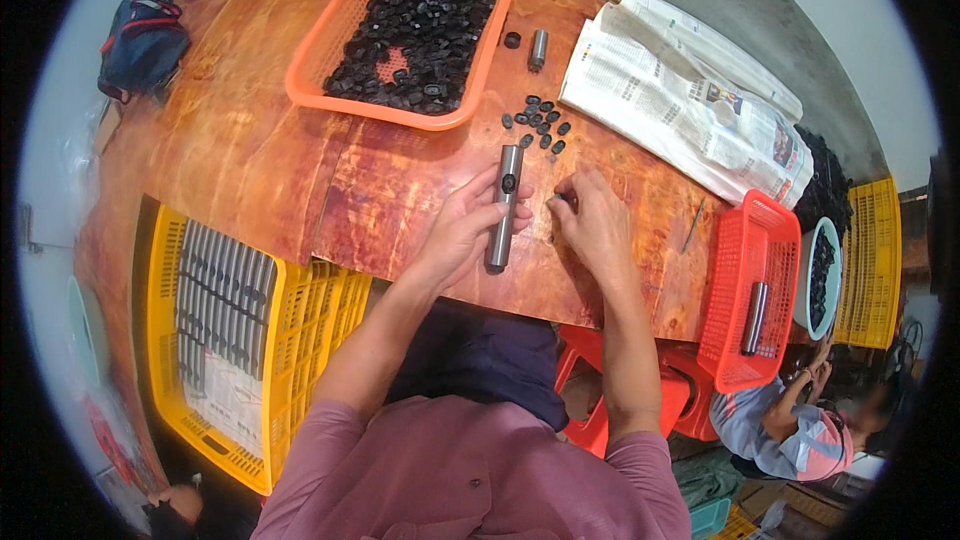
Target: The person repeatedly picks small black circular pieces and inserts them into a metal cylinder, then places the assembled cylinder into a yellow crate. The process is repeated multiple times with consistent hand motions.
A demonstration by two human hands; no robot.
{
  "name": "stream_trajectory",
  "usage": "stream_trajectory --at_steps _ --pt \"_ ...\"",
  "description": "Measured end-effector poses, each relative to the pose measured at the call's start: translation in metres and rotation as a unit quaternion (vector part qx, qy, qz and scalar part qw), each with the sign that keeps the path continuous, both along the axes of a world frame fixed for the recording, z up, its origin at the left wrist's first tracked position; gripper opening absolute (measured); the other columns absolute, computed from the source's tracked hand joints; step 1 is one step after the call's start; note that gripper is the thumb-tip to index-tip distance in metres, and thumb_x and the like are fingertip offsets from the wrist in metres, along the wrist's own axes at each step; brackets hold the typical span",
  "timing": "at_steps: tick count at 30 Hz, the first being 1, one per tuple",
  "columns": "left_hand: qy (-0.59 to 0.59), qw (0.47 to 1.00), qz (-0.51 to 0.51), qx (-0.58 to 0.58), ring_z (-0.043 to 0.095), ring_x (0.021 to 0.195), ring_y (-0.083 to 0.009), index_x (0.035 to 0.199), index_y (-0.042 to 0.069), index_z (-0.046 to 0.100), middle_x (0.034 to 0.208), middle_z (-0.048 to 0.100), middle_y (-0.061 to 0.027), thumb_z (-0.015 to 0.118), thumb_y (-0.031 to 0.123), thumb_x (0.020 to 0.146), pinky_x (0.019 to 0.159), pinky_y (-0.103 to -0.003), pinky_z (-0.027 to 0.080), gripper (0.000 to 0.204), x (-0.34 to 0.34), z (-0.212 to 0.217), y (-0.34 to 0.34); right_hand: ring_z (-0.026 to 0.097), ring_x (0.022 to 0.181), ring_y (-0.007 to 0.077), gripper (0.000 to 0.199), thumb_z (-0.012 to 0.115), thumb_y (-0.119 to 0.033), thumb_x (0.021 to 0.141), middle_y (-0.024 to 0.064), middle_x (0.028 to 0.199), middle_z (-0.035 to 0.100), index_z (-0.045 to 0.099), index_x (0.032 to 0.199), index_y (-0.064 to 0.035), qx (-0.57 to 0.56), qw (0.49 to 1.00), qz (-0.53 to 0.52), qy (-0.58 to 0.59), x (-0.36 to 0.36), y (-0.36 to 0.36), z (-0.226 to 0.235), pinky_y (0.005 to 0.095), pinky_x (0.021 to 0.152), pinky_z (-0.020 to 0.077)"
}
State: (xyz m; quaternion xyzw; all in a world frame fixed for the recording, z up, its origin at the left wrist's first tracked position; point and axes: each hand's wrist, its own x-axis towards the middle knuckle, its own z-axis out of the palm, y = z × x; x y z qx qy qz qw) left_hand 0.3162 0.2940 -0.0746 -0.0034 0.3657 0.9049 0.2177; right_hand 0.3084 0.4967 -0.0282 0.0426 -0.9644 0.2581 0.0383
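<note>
My left hand [463,232] is closed around a grey metal tube [500,242], held at a slant above the table near its front edge. A black oval piece [508,183] sits in an opening on the tube's upper half. To the right, my right hand [598,222] is pinched on a small black piece [569,200], mostly hidden by the fingers. Just beyond both hands lie several loose black oval pieces [536,120]. Farther back, a short metal tube [538,50] stands beside a small black ring-like part [513,40].
An orange basket [300,90] of black pieces stands at the back. Newspaper [690,100] lies back right; a red basket [735,280] holds a metal tube [755,318]. A yellow crate [275,380] of tubes is at left. Another person [790,425] sits at lower right.
</note>
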Motion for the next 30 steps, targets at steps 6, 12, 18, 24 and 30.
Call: stream_trajectory --at_steps 6,12,18,24,30 --pt "-0.005 1.0 -0.005 0.008 0.066 0.111 -0.0255 0.153 -0.002 0.032 0.132 0.058 -0.0185 0.053 -0.002 0.098 0.097 -0.039 0.057 0.058 0.003 0.004 -0.002 0.066 0.086 0.0354 0.02 0.073 -0.001 0.084 0.0179 0.094 0.065 0.071 0.103 -0.0006 -0.088 0.995 0.028 0.023 0.004 0.003 -0.003 0.0415 0.076 0.052" --pt "-0.013 1.0 -0.001 0.01 0.066 0.11 -0.0252 0.153 -0.002 0.032 0.131 0.058 -0.0179 0.053 -0.002 0.098 0.097 -0.04 0.058 0.059 0.002 0.003 0.0 0.065 0.085 0.0354 0.026 0.072 0.0 0.083 0.016 0.098 0.065 0.069 0.109 -0.0018 -0.011 0.997 0.07 0.03 0.005 0.028 -0.015 0.0417 0.077 0.0518" --pt "0.001 1.0 -0.003 0.001 0.066 0.107 -0.0244 0.151 -0.003 0.036 0.127 0.06 -0.0176 0.056 -0.001 0.097 0.096 -0.039 0.057 0.057 0.002 0.002 0.0 0.067 0.088 0.0354 0.025 0.074 -0.005 0.083 0.0172 0.093 0.067 0.069 0.107 -0.0019 -0.059 0.998 0.031 0.005 0.009 0.014 0.002 0.043 0.078 0.0523" --pt "0.005 1.0 -0.007 -0.002 0.067 0.106 -0.0226 0.151 -0.002 0.035 0.127 0.061 -0.0168 0.055 -0.001 0.097 0.095 -0.038 0.057 0.057 0.0 0.0 0.001 0.067 0.085 0.0332 0.028 0.075 -0.006 0.084 0.0171 0.096 0.068 0.068 0.11 -0.0018 -0.005 1.0 0.029 -0.008 0.005 0.018 -0.012 0.0413 0.076 0.0531" --pt "0.004 1.0 0.006 0.008 0.067 0.104 -0.024 0.147 -0.005 0.041 0.123 0.061 -0.0181 0.06 0.003 0.097 0.094 -0.037 0.058 0.055 0.001 0.0 0.002 0.067 0.092 0.0406 0.025 0.072 -0.01 0.084 0.0219 0.097 0.068 0.068 0.108 -0.0014 -0.083 0.996 0.038 -0.012 0.005 0.023 -0.006 0.0478 0.081 0.0514"
